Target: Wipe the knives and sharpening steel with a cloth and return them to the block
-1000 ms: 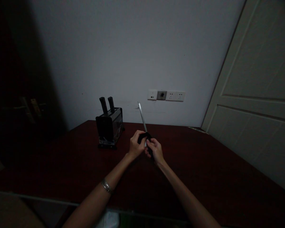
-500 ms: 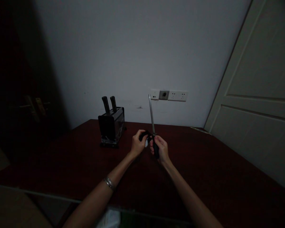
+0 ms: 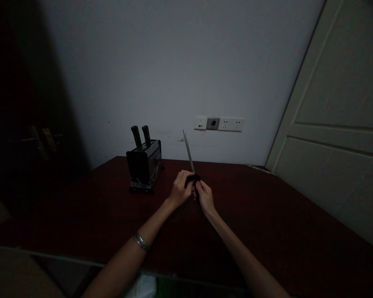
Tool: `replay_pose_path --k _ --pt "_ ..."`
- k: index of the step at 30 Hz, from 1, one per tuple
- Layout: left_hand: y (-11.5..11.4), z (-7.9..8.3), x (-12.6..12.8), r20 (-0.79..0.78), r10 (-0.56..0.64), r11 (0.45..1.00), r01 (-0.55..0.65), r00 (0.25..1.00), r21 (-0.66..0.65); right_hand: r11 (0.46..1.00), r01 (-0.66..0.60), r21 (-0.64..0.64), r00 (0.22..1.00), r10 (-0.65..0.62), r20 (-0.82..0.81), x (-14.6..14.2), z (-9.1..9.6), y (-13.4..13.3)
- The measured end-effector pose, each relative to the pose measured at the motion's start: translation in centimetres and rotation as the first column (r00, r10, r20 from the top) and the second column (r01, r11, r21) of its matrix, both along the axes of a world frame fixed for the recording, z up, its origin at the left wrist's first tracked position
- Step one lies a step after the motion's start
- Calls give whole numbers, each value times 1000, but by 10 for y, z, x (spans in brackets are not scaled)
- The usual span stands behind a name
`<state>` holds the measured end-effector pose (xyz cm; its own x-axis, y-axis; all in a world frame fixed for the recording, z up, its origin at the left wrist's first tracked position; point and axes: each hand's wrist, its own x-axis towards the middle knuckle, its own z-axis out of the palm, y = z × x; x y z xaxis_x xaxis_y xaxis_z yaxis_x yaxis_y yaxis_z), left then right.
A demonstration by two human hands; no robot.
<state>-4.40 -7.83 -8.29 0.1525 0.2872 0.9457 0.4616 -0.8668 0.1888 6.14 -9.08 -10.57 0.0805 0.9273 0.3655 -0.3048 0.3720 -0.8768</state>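
Head camera: over the last half second the honing steel [image 3: 188,151] had swung from nearly upright to a lean toward the left, and the two hands had closed together at its base. The left hand [image 3: 178,189] pinched a curved black piece [image 3: 191,179], too dark to identify, which now lay across the foot of the rod, where it had been beside it. The right hand [image 3: 206,198] had its fingers curled narrowly about the steel's dark handle, mostly hidden. That shift suggested both hands were again occupied at the junction of rod and handle. The steel was held above the table [image 3: 255,207], to the right of the knife block [image 3: 138,169], whose two black-handled knives [image 3: 136,136] stood undisturbed.
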Motion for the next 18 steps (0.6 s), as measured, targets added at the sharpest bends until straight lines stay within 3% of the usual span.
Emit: replay_pose_path --k 8,18 --pt "-3 -2 6 243 31 970 29 969 -239 980 -180 -86 968 160 -194 2 8 -9" --pt "8 1 -2 314 93 938 23 945 -346 973 -211 -93 961 189 -202 8 17 -16"
